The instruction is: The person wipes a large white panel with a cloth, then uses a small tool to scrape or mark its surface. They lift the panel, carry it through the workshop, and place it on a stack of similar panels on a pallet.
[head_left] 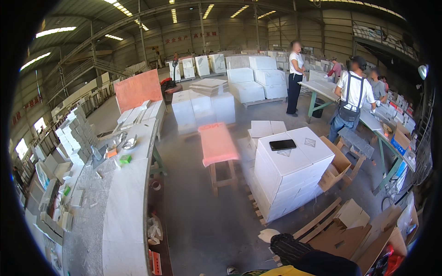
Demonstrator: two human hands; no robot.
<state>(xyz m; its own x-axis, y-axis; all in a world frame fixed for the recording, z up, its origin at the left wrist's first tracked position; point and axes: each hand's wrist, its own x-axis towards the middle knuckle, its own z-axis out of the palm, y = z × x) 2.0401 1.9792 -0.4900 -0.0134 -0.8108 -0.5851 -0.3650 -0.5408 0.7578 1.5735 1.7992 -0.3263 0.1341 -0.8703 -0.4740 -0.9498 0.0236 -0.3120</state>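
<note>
My right hand (268, 235) shows at the lower middle as a pale, blurred shape, seemingly gloved, beyond a dark striped sleeve cuff (290, 247). Its fingers are not distinct, and I see nothing held in it. Nearest to it is a tall stack of white boxes (294, 188) on a wooden pallet (256, 207). A black phone (282, 145) lies flat on top of that stack. My left hand is out of view.
A long stone-topped workbench (126, 216) runs along the left, bearing a small green box (125, 159). A stool with a pink cover (218, 145) stands mid-floor. Flattened cardboard (343, 237) lies at lower right. Several people work around a far-right table (322, 89).
</note>
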